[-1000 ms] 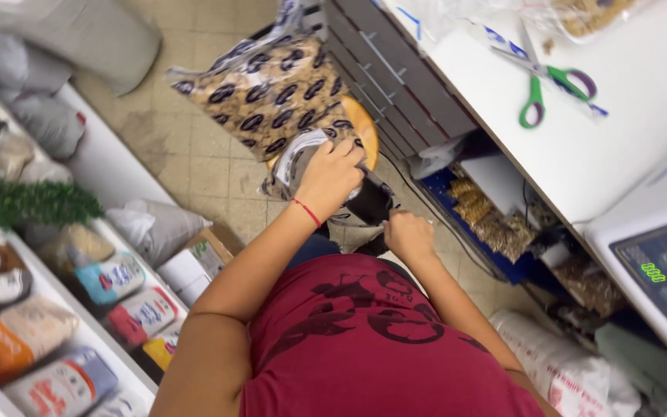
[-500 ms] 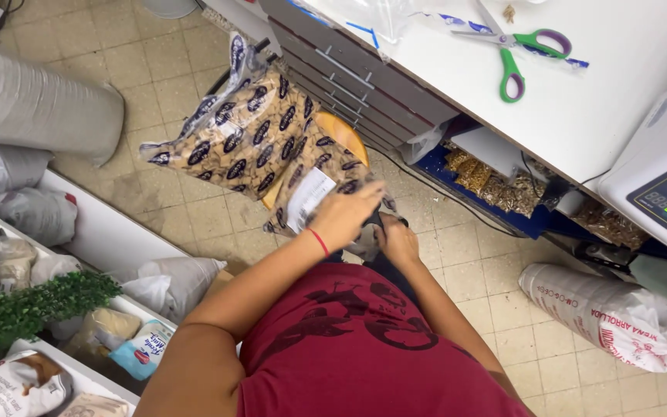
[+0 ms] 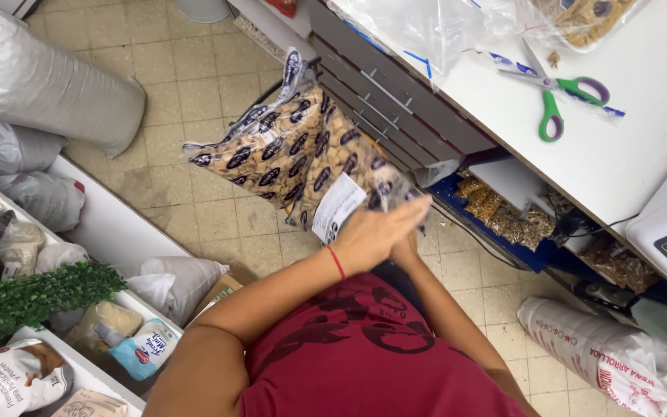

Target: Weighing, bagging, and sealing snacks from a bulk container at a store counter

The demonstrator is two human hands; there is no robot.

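Greenery (image 3: 32, 297) trims the white shelf (image 3: 102, 224) at far left, with sacks (image 3: 36, 77) above it. Mid-frame, a large clear bag of biscuits (image 3: 295, 154) hangs over the tiled floor, pinched at its lower end by the left hand (image 3: 376, 235), fingers pressed flat around the plastic. The right hand (image 3: 404, 251) sits beneath it, mostly hidden; its grip I cannot tell. The slick, heavy bag could slide loose and burst on the tiles. Scissors (image 3: 557, 96) lie on the counter (image 3: 619, 170), right.
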